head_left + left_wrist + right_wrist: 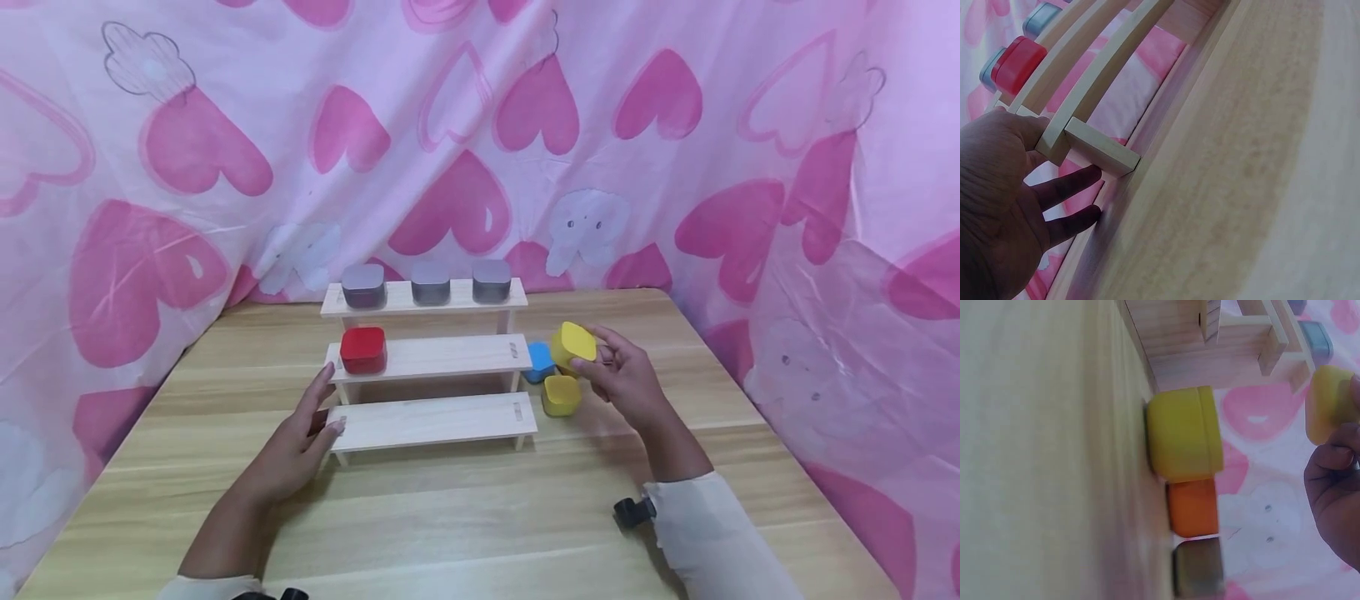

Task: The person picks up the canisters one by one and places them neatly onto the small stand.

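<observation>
1. One yellow box [575, 342], pinched aloft by the right hand [628, 379] beside the wooden rack [435, 422], is partly hidden behind fingers.
2. Its flat face tilts upward; long axis unclear.
3. Left hand [294, 452], fingers apart, touches the rack's left end.

The right sleeve [712, 537] is off-white cloth, plain and lightly creased, ending partway along the forearm [677, 450]. At its cuff [681, 485] sits a small black gadget [634, 512] with a stubby, rounded barrel. The left sleeve [206, 588], mostly cut off at the bottom of the head view, is equally pale, with rounded black parts [294, 594] beside it
</observation>
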A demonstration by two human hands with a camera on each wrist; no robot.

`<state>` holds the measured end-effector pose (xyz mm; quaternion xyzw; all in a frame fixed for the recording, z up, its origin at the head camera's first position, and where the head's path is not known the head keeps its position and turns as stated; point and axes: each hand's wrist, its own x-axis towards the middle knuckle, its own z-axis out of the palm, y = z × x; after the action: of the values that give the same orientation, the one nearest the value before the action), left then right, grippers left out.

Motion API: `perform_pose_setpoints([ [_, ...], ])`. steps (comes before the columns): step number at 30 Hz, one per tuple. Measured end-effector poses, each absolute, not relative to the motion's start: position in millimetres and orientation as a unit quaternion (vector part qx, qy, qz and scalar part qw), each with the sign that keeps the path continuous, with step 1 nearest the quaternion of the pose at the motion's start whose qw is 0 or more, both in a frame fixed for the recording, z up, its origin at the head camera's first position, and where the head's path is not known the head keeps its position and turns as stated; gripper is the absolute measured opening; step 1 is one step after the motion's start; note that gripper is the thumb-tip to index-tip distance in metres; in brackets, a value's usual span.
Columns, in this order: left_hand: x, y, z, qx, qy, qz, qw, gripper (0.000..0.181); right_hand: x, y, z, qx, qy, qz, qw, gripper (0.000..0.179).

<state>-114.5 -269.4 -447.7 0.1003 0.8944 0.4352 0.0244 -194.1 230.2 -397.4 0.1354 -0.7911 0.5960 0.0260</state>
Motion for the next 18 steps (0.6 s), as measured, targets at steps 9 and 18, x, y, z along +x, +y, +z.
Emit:
perform_pose_setpoints([
  [9,-114,-269,-447,0.109,0.893,0.436,0.015,0.095,-202,207,-382,0.186,-0.8,0.571,-0.009,0.067],
  [18,-115,-270,-449,0.111,0.892,0.438,0.015,0.094,-205,182,-368,0.236,-0.81,0.534,-0.051,0.064],
])
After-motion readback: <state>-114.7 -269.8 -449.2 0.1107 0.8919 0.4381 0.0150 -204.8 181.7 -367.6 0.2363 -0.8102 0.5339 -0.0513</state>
